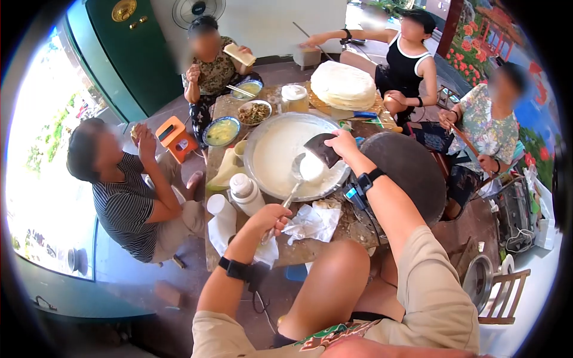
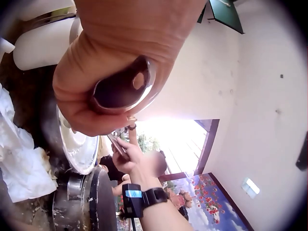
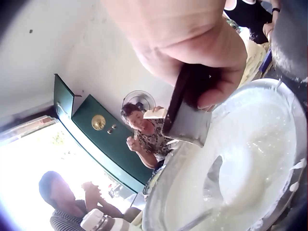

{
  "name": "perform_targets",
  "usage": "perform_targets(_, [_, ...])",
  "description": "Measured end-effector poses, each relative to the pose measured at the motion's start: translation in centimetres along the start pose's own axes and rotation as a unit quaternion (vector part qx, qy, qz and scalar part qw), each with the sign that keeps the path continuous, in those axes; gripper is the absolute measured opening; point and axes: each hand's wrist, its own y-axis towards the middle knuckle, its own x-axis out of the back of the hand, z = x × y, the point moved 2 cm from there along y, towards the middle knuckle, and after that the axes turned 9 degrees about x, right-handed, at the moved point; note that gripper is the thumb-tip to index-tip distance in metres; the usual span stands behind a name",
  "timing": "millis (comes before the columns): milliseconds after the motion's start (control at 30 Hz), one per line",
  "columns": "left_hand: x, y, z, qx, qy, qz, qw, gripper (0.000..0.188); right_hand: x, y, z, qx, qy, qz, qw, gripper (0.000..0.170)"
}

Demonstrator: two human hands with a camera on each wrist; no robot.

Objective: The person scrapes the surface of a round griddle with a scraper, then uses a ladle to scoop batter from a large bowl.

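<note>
My left hand [image 1: 271,221] grips the handle of a metal ladle [image 1: 293,194]. Its dark handle end [image 2: 118,91] pokes out of the fist in the left wrist view. The ladle's bowl, filled with white batter, sits at the surface of the batter [image 1: 271,146] in a wide metal basin [image 1: 249,158]. Over the basin's right side, my right hand [image 1: 346,145] holds a dark flat scraper [image 1: 320,150], thumb on its face. The right wrist view shows the scraper [image 3: 185,115] tilted above the batter, its lower edge wet. A round black griddle [image 1: 409,173] is right of the basin.
Beyond the basin lie a stack of thin flatbreads [image 1: 343,86] and a blue-handled knife [image 1: 364,114]. Bowls of food [image 1: 222,131], a white bottle [image 1: 246,191] and crumpled paper [image 1: 313,222] crowd the wooden table [image 1: 286,258]. Several people sit around it.
</note>
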Motion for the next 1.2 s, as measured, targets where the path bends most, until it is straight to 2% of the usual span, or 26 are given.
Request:
perform_targets(67, [0.5,0.4,0.6,-0.048,0.03,-0.011,0.998,0.016,-2.0,0.9,0.0,-0.026,0.017,0.016,0.999,0.051])
perform_targets(133, [0.0,-0.6,0.5,-0.058,0.048,-0.036,0.997,0.017,-4.6,2.9,-2.2,-0.04,0.044,0.03,0.998,0.051])
perform_targets(300, [0.0,-1.6,0.8,-0.057,0.042,-0.033,0.997,0.017,-8.4,5.3,-5.2,-0.052,0.053,0.063,0.995,0.047])
perform_targets(400, [0.0,-1.8,1.0,-0.058,0.047,-0.022,0.997,0.016,-8.1,4.5,-4.3,-0.072,0.049,0.079,0.993,0.045])
perform_targets(433, [0.1,-1.9,1.0,-0.058,0.043,-0.02,0.997,0.016,-7.8,4.4,-4.0,-0.064,0.017,0.081,0.995,0.038])
perform_targets(533, [0.4,-2.5,0.7,-0.04,-0.002,0.001,0.999,0.019,-7.2,4.1,-4.0,-0.145,0.043,0.058,0.987,0.03])
perform_targets(633, [0.6,-2.7,0.7,-0.041,-0.014,-0.013,0.999,0.013,-6.7,3.6,-4.7,-0.163,0.079,0.024,0.983,0.021])
perform_targets(800, [0.8,-2.8,0.2,-0.048,-0.056,0.002,0.997,0.009,-5.9,2.2,-5.8,-0.228,0.187,-0.008,0.956,0.015])
perform_targets(967, [-0.3,-3.6,-1.4,-0.015,-0.119,0.003,0.993,0.007,-5.6,0.4,-6.6,-0.278,0.292,-0.003,0.915,0.014])
perform_targets(1100, [-1.2,-3.8,-2.9,0.021,-0.173,0.04,0.984,0.003,-6.1,-1.1,-7.1,-0.316,0.358,-0.021,0.878,0.016])
perform_targets(1200, [-2.4,-4.6,-4.1,0.056,-0.218,0.036,0.974,0.014,-7.3,-2.0,-7.7,-0.318,0.405,-0.021,0.857,0.02])
